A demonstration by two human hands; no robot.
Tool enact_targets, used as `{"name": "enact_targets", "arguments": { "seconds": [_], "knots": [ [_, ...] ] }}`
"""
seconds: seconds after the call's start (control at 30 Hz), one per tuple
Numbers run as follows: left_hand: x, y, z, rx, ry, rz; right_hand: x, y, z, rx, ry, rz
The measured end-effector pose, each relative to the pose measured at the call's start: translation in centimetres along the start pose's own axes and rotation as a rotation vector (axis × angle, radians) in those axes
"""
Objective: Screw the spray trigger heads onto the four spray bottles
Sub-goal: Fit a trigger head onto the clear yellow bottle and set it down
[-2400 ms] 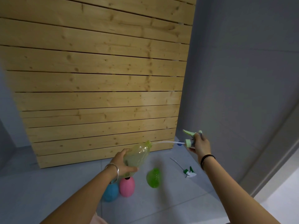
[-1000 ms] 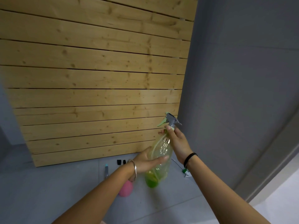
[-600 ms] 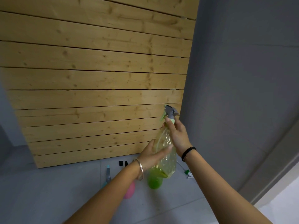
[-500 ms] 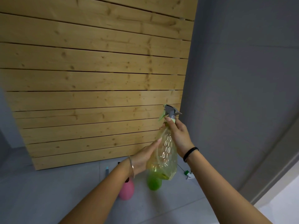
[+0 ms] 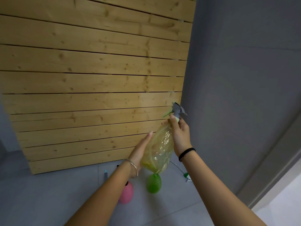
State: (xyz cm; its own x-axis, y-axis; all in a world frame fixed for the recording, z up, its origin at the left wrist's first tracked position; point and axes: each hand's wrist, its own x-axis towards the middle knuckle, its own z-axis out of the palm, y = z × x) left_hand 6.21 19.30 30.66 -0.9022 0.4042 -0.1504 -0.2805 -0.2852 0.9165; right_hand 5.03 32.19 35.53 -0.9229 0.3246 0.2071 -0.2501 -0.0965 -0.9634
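Note:
I hold a clear yellow spray bottle [image 5: 160,149] in the air, tilted with its neck up to the right. A grey trigger head [image 5: 177,110] with a green lever sits on its neck. My right hand [image 5: 180,132] grips the neck collar just under the head. My left hand [image 5: 140,150] lies flat along the bottle's left side, fingers straight. On the floor below stand a green bottle [image 5: 154,183] and a pink bottle [image 5: 126,192], partly hidden by my left arm. A loose green and white trigger head [image 5: 187,176] with its tube lies to the right.
A wooden slat panel [image 5: 91,82] leans upright behind the bottles. A grey wall [image 5: 241,79] closes the right side. A small blue-tipped part [image 5: 105,174] lies on the grey tiled floor [image 5: 40,198] near the panel's foot.
The trigger head's tube went into the yellow bottle and the head came onto the neck. The bottle rose and tilted. My left hand went from gripping the bottle to lying flat against it.

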Motion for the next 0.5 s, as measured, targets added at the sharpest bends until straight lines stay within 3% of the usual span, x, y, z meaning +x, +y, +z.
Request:
{"name": "enact_targets", "arguments": {
  "seconds": [0.07,0.13,0.23,0.33,0.4,0.5],
  "knots": [
    [-0.6,0.0,-0.9,-0.083,-0.150,-0.279,0.5,-0.1,-0.3,0.051,0.021,0.046],
    [-0.8,-0.2,-1.0,-0.071,-0.216,-0.377,0.8,-0.1,-0.4,0.057,0.012,0.047],
    [-0.7,-0.3,-0.2,0.027,-0.043,-0.209,0.7,0.0,-0.7,0.058,-0.022,0.027],
    [-0.2,-0.7,0.2,0.056,0.297,0.008,0.8,0.2,-1.0,0.031,-0.029,-0.008],
    [0.2,-0.7,0.3,-0.151,0.315,0.042,0.8,0.3,-1.0,0.040,-0.021,-0.019],
    [0.6,-0.8,0.1,-0.314,0.292,-0.080,0.7,0.7,-1.1,0.037,-0.022,0.012]
  ]
}}
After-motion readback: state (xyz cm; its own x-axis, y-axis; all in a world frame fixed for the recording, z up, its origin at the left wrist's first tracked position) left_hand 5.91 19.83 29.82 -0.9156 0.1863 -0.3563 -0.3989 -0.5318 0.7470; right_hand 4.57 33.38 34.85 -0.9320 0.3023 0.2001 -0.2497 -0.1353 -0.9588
